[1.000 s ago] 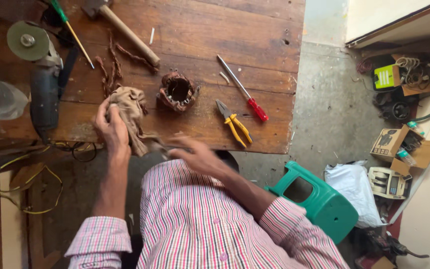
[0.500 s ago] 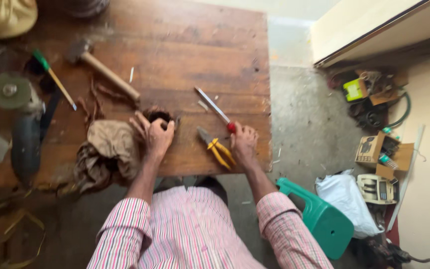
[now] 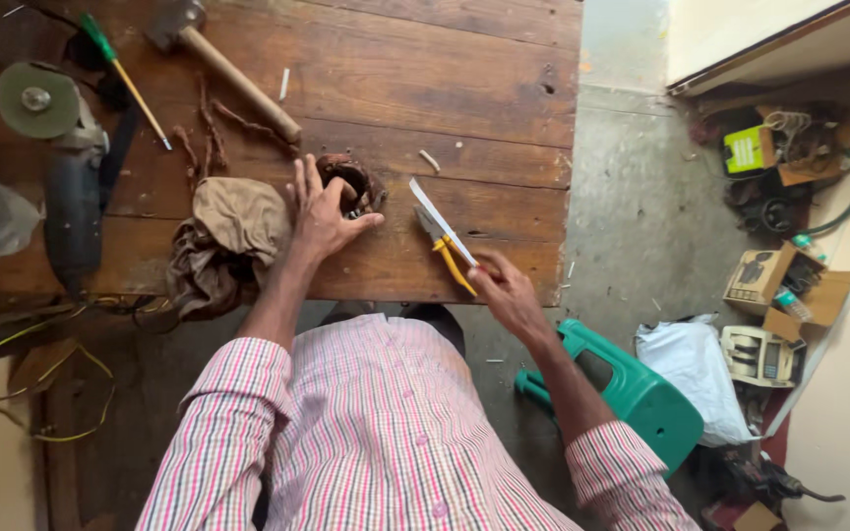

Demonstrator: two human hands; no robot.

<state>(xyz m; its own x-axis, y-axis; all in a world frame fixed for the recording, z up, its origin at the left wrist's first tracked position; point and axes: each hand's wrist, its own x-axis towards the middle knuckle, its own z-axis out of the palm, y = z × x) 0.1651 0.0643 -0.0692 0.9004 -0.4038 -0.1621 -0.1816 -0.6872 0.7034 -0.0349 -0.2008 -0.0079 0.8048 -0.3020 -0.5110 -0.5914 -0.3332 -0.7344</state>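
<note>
My left hand (image 3: 322, 214) is pressed over a round brown wound coil (image 3: 354, 179) on the wooden table (image 3: 425, 88), fingers curled around its near side. My right hand (image 3: 506, 292) grips the handle of a screwdriver at the table's front edge. The handle is hidden in my fist, and the metal shaft (image 3: 442, 220) points up-left toward the coil. Yellow-handled pliers (image 3: 448, 254) lie just under the shaft. A crumpled tan rag (image 3: 231, 231) sits against my left wrist.
A wooden-handled hammer (image 3: 238, 71), a green-handled screwdriver (image 3: 126, 77) and an angle grinder (image 3: 56, 157) lie at the table's left. On the floor to the right are a green plastic stool (image 3: 641, 398), a white bag (image 3: 693, 366) and open cardboard boxes (image 3: 774, 285).
My left hand left the rag and settled on the coil. My right hand reached the screwdriver, took its handle and swung the shaft toward the coil.
</note>
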